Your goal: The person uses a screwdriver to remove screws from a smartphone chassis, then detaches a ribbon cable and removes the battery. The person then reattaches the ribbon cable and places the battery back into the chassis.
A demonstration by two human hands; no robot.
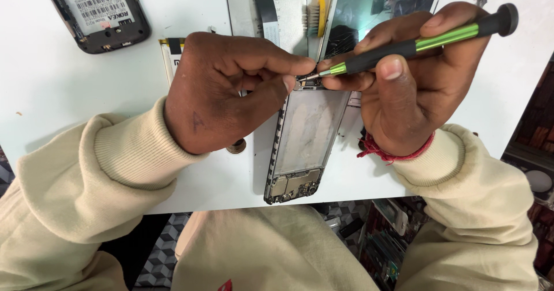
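In the head view, the right hand (415,89) is gripping a slim screwdriver with a black grip and green metal shaft (427,37), its fingers closed around the grip, and is pressing the tip down just beyond the left fingertips. The left hand (225,89) is pinching narrowly with thumb and forefinger at the same spot, on the top edge of an opened smartphone frame, a grey metal tray with exposed circuit boards (303,135); whether a tiny part is caught between those fingers cannot be told. The step looks like working a small screw or connector at the frame's upper end; the next move seems to call for steady downward pressure and a firm hold. The frame is lying flat on the white counter (75,83), running from the fingertips back toward the wrists, its bare midplate dull and smudged.
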